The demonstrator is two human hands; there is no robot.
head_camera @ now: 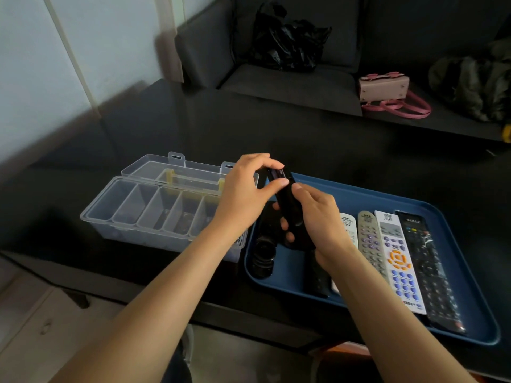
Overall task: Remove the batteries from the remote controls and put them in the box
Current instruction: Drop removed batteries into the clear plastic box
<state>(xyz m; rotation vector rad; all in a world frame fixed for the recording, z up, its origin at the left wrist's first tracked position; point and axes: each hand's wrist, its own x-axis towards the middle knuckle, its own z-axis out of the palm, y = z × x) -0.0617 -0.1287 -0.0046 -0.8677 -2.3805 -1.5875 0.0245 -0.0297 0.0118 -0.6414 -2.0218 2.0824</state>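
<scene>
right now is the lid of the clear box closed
No, the clear box has its lid swung back behind it, leaving the compartments open.

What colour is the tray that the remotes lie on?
Dark blue; the tray shows in the head view.

A dark, glossy tabletop (171, 128) carries two things side by side. On its left stands a clear plastic box (154, 214) with its lid folded back and a row of compartments. Just beside it on the right lies a blue tray (470, 272) near the front edge.
</scene>
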